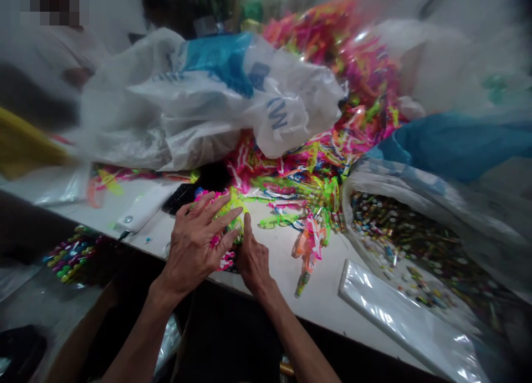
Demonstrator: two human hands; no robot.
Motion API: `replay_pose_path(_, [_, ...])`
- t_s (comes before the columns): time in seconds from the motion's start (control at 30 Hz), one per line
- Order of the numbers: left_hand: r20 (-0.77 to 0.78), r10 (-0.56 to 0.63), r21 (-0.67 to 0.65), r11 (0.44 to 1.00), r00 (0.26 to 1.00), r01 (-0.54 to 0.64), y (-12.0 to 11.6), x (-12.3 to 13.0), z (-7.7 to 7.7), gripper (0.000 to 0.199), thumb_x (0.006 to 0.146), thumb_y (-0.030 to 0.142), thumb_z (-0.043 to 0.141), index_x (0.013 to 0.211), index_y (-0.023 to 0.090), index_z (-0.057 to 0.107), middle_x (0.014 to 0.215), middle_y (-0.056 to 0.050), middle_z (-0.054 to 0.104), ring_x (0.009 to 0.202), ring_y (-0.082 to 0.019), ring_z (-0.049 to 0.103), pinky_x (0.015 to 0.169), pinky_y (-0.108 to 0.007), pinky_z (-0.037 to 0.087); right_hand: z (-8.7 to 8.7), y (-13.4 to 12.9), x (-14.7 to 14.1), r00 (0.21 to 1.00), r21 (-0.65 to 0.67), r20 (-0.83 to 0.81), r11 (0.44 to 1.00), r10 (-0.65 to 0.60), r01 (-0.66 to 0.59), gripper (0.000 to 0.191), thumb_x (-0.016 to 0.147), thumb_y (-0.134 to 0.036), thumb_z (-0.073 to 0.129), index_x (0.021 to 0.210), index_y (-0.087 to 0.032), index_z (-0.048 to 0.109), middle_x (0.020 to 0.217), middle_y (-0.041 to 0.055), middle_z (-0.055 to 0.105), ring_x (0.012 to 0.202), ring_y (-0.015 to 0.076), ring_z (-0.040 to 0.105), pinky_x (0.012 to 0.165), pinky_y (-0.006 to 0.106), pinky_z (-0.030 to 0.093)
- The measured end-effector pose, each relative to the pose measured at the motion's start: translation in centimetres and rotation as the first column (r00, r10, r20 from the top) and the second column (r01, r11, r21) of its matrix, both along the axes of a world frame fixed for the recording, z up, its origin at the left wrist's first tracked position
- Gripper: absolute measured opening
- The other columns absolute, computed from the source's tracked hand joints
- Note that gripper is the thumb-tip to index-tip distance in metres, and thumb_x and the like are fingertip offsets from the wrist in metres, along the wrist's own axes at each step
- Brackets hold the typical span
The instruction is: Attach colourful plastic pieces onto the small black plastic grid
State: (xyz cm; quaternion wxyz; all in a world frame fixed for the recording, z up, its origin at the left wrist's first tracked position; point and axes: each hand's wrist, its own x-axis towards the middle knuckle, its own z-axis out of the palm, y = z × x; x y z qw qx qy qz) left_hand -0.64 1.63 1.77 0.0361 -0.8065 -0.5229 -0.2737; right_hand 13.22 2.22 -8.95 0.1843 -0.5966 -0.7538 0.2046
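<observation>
My left hand lies over a bundle of neon plastic pieces at the front of the table, its fingers stretched out and apart. Pink, yellow and green pieces show between and beyond the fingers. My right hand rests against the right side of the bundle, index finger straight and the other fingers curled; what these hold, if anything, is hidden. To the right lie more loose neon pieces, some looking like small glasses frames. An orange and pink bunch sits near them.
A large white plastic bag leans over a heap of neon pieces. An open bag of small coloured bits stands right, behind a stack of clear film. A white box-like object and the table edge are left.
</observation>
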Motion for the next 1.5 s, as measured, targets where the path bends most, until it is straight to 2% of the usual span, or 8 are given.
replay_pose_path(0.13, [0.018,0.03,0.024,0.999,0.999,-0.03,0.2,0.0,-0.2,0.029,0.089,0.026,0.047,0.115,0.031,0.059,0.129,-0.001,0.055,0.126,-0.024,0.041,0.099,-0.048,0.034,1.6,3.5,5.5,1.0,-0.049,0.012,0.999,0.013,-0.012,0.073,0.075,-0.009,0.05,0.142,-0.018,0.025,0.106,0.0098,0.062,0.082,0.0189,0.061,0.069,0.027,0.045])
replay_pose_path(0.23, [0.034,0.046,0.052,0.998,0.998,-0.048,0.5,0.3,-0.4,0.027,0.089,0.027,0.047,0.112,0.03,0.061,0.127,-0.001,0.057,0.125,-0.025,0.043,0.097,-0.048,0.036,2.1,6.9,10.5,0.907,0.041,0.393,0.989,-0.15,0.146,0.039,0.08,-0.003,0.04,0.111,-0.015,0.06,0.117,0.0156,0.054,0.091,0.0239,0.058,0.074,0.033,0.042])
replay_pose_path(0.43, [0.038,0.061,0.063,0.996,0.997,-0.063,0.6,0.5,-0.4,0.027,0.088,0.026,0.047,0.111,0.029,0.062,0.125,-0.002,0.058,0.123,-0.025,0.044,0.096,-0.048,0.036,2.0,9.7,13.6,0.83,0.069,0.554,0.997,-0.062,0.028,0.028,0.084,-0.005,0.037,0.095,-0.014,0.062,0.113,0.0145,0.056,0.091,0.0247,0.056,0.072,0.032,0.036])
replay_pose_path(0.63, [0.045,0.09,0.05,0.994,0.995,-0.092,0.5,0.9,-0.3,0.026,0.088,0.027,0.048,0.109,0.03,0.063,0.125,-0.002,0.058,0.123,-0.025,0.045,0.097,-0.048,0.035,2.3,5.2,10.2,0.98,0.058,-0.064,0.98,-0.187,0.19,0.012,0.078,-0.019,0.051,0.088,-0.017,0.057,0.076,0.0036,0.062,0.07,0.0173,0.056,0.061,0.026,0.037])
replay_pose_path(0.77, [0.047,0.102,0.043,0.994,0.994,-0.105,0.5,1.0,-0.3,0.026,0.088,0.027,0.048,0.109,0.03,0.063,0.125,-0.001,0.058,0.123,-0.025,0.044,0.097,-0.048,0.035,0.2,1.1,6.1,0.74,-0.182,-0.64,0.977,-0.206,0.115,0.014,0.072,-0.026,0.055,0.081,-0.016,0.056,0.065,-0.0004,0.059,0.06,0.0151,0.055,0.055,0.024,0.041])
replay_pose_path(0.9, [0.054,0.097,0.027,0.995,0.994,-0.099,0.5,1.0,-0.3,0.027,0.087,0.027,0.048,0.11,0.03,0.063,0.125,-0.002,0.059,0.123,-0.026,0.044,0.097,-0.049,0.035,-1.5,-0.5,3.1,0.577,-0.221,-0.78,0.969,-0.243,0.11,0.013,0.072,-0.025,0.054,0.082,-0.017,0.054,0.07,-0.0002,0.06,0.063,0.0142,0.056,0.056,0.024,0.043])
replay_pose_path(1.23, [0.068,0.087,0.017,0.996,0.994,-0.089,0.5,0.9,-0.2,0.027,0.088,0.027,0.048,0.11,0.03,0.063,0.126,-0.001,0.058,0.123,-0.025,0.044,0.099,-0.047,0.034,-1.1,-0.4,3.2,0.742,-0.09,-0.66,0.993,-0.116,0.075,0.016,0.081,-0.028,0.051,0.092,-0.017,0.056,0.077,0.0027,0.064,0.066,0.016,0.058,0.058,0.024,0.044])
replay_pose_path(1.5, [0.033,0.053,0.006,0.999,0.998,-0.054,0.3,1.2,-0.1,0.034,0.088,0.037,0.048,0.12,0.029,0.056,0.131,-0.003,0.053,0.128,-0.028,0.038,0.099,-0.05,0.031,-1.1,-1.3,0.3,0.977,0.109,-0.199,0.989,-0.074,0.097,0.016,0.083,-0.014,0.04,0.083,-0.018,0.056,0.08,0.0051,0.061,0.068,0.0164,0.056,0.06,0.024,0.039])
